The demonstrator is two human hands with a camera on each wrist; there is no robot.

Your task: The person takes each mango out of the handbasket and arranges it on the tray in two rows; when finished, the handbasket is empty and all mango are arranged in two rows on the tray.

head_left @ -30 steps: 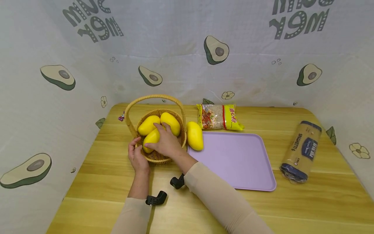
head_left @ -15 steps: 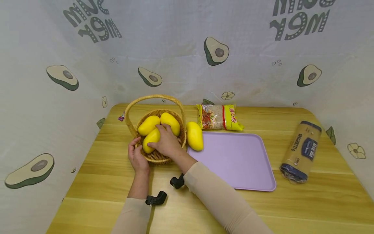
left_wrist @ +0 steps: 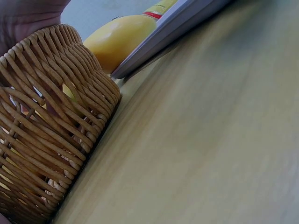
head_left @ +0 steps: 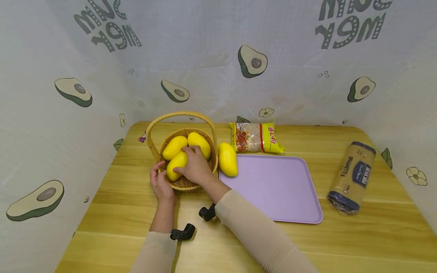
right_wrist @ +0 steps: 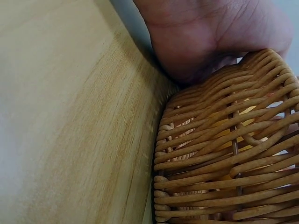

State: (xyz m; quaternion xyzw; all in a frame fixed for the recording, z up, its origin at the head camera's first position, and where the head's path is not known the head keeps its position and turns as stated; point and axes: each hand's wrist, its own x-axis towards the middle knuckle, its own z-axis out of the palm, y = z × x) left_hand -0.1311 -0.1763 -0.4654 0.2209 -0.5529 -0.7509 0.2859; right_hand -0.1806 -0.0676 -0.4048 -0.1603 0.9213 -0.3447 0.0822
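Altogether four mangoes (head_left: 176, 167), three in one basket (head_left: 187, 185), one outside, two hands (head_left: 198, 166)

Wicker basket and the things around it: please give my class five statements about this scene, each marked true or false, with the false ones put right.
1. Three yellow fruits lie in the wicker basket. True.

2. A fourth yellow fruit lies outside the basket, at the far-left corner of the lilac tray. True.

3. The left hand rests on the lilac tray. False: the left hand is at the basket's near-left side, touching it.

4. The right hand grips the front fruit in the basket. True.

5. The spaghetti pack stands inside the basket. False: the spaghetti pack lies to the right of the lilac tray.
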